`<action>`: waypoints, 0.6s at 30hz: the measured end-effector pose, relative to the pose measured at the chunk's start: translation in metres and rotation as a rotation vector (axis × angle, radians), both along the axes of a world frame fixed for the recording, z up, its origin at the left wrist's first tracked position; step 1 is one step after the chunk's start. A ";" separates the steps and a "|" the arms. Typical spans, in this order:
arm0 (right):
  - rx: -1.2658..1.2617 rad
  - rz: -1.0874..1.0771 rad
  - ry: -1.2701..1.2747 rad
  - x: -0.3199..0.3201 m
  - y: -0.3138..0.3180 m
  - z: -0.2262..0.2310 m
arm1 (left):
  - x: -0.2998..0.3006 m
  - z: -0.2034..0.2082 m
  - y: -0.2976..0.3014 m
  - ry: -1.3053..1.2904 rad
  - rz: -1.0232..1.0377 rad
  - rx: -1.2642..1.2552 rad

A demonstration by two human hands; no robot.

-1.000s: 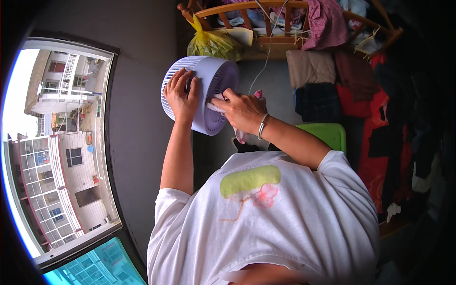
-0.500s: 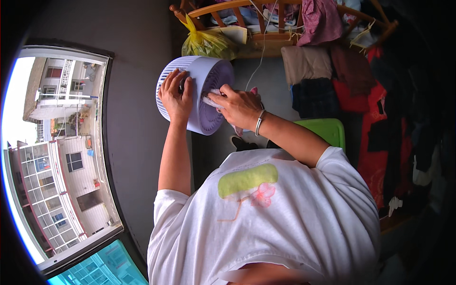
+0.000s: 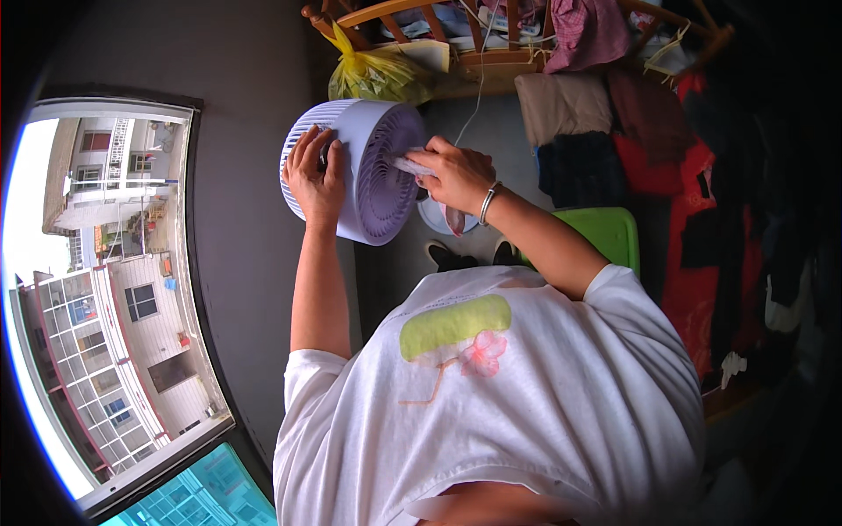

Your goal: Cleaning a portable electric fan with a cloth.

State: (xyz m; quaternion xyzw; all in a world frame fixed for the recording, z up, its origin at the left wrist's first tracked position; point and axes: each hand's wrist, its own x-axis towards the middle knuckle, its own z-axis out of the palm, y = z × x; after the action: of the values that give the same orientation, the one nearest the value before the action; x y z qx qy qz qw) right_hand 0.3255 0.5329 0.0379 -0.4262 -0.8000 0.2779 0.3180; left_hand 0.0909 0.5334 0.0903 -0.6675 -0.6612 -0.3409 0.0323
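Note:
A round, pale lavender fan (image 3: pixel 367 171) with a slatted grille is in front of me, its grille face turned to the right. My left hand (image 3: pixel 317 179) grips the fan's outer housing on the left side, fingers curled over it. On the other side, my right hand (image 3: pixel 457 178) pinches a light cloth (image 3: pixel 412 166) against or very near the middle of the grille. A pinkish end of the cloth hangs below my right palm. A silver bangle circles my right wrist.
A wooden-railed bed (image 3: pixel 500 74) heaped with fabrics stands ahead, a yellow plastic bag (image 3: pixel 377 74) at its left. Folded clothes (image 3: pixel 566 110) lie to the right, near a green plastic stool or lid (image 3: pixel 601 235). A window (image 3: pixel 195 263) is at left. A white cord runs down from the bed.
My right hand has drawn slightly right and up with the cloth, off the deeper part of the grille. The fan has shifted a little left, and a pale round base shows below it.

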 end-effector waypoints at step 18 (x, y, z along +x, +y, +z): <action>-0.095 0.075 -0.039 -0.010 0.003 0.011 | 0.004 0.001 -0.005 0.002 -0.015 0.020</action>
State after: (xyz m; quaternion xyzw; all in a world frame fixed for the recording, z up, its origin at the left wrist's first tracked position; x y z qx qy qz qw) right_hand 0.3158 0.5356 0.0487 -0.4158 -0.8074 0.3188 0.2712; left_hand 0.0950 0.5286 0.0912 -0.6724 -0.6526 -0.3472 0.0373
